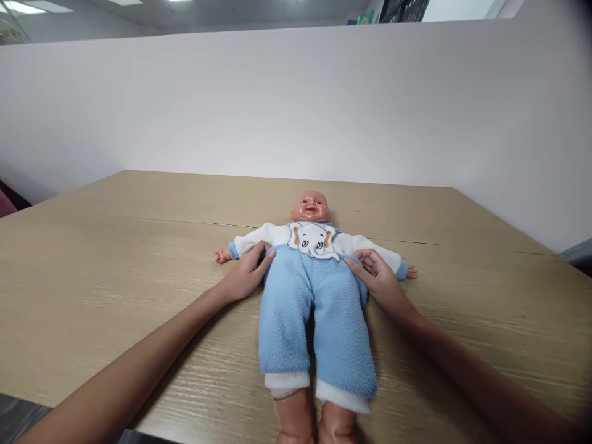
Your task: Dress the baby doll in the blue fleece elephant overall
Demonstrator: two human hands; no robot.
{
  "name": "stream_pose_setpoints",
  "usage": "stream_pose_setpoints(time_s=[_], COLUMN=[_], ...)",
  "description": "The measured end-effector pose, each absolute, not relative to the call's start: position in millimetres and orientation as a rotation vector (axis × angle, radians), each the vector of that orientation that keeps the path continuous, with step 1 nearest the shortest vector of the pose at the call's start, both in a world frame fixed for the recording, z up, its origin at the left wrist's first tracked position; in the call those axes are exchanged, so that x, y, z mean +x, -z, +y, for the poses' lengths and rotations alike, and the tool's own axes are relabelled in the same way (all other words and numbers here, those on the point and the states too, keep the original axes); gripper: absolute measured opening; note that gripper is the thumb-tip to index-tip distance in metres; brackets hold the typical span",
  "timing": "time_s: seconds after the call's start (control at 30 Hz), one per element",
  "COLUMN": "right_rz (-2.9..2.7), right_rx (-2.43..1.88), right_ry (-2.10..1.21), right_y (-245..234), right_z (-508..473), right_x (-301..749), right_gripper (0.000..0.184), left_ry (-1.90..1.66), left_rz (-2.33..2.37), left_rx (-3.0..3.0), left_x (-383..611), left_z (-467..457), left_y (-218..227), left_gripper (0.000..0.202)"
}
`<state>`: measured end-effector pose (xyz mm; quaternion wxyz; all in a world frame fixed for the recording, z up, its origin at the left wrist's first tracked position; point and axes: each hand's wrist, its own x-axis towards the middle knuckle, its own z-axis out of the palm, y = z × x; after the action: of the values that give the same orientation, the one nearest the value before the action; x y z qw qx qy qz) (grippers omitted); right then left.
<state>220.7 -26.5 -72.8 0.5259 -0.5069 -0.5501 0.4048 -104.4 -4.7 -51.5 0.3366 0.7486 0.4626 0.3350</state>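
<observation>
A baby doll [312, 208] lies on its back with its head away from me and its arms spread. It wears a white-sleeved top with an elephant face [314, 239] on the chest, and fuzzy light blue trousers [287, 308] with white cuffs. My left hand [248, 271] grips the trousers' waist on the left side, thumb on top and fingers partly hidden beneath. On the opposite side, my right hand [375, 274] pinches the waist edge between thumb and curled fingers. Bare doll legs stick out below the cuffs, and the feet are cut off by the frame.
The doll rests on a light wood-grain table [161, 265] with thin seams across it. A white partition [277, 105] rises behind the table and along its right side. Dark surfaces show at the lower left corner.
</observation>
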Motion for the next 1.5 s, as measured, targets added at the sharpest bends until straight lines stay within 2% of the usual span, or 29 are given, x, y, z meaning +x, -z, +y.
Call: stream_pose_setpoints(time_s=[0.1, 0.27, 0.33, 0.4, 0.5, 0.6, 0.7, 0.8, 0.9, 0.97, 1.03, 1.17, 1.23, 1.33, 1.5], right_rz=[-1.398, -1.792, -1.880, -1.912, -1.906, -1.913, -1.881, -1.819, -1.708, -1.616, -1.510, -1.280, -1.229, -1.308, -1.975], right_rx=[-1.330, -1.447, -1.437, -1.463, -1.566, -1.637, -1.627, -1.568, -1.573, -1.567, -1.477, -1.230, -1.203, -1.298, -1.363], right_ry=[-0.689, 0.127, 0.291, 0.348, 0.290, 0.226, 0.288, 0.277, 0.054, -0.225, -0.569, -0.967, -0.983, -0.944, -0.566], right_y=[75, 66, 65, 69, 77, 78, 68, 54, 42, 34, 29, 30, 39, 57, 72], right_z=[-32, -31, -27, -23, -18, -17, -20, -28, -40, -47, -50, -41, -33, -27, -33], right_x=[228, 261, 276, 289, 300, 302, 300, 291, 278, 270, 267, 278, 286, 290, 281], right_gripper=[0.052, 0.032, 0.036, 0.051, 0.070, 0.061, 0.049, 0.048, 0.060, 0.072, 0.077, 0.058, 0.058, 0.048, 0.043], left_ry=[-0.899, -1.102, -1.233, -1.333, -1.289, -1.050, -0.855, -0.632, -0.458, -0.419, -0.451, -0.695, -0.850, -1.092, -1.337], left_rz=[1.315, 1.482, 1.522, 1.468, 1.188, 0.979, 0.934, 0.875, 0.838, 0.837, 0.826, 0.805, 0.807, 0.780, 0.796], left_rx=[2.087, 2.231, 2.239, 2.274, 2.415, 2.578, 2.765, 2.855, 2.941, 2.983, 2.981, 2.833, 2.720, 2.502, 2.076], left_x=[-106, -105, -101, -93, -68, -32, 7, 39, 59, 63, 61, 51, 46, 40, 28], left_z=[-4, -6, -8, -10, -10, 1, 20, 35, 40, 39, 38, 41, 43, 45, 45], left_y=[55, 59, 53, 40, 16, -2, -6, -3, -2, -2, 0, 8, 13, 18, 19], left_gripper=[0.032, 0.013, 0.012, 0.013, 0.012, 0.017, 0.034, 0.056, 0.071, 0.068, 0.057, 0.041, 0.040, 0.043, 0.044])
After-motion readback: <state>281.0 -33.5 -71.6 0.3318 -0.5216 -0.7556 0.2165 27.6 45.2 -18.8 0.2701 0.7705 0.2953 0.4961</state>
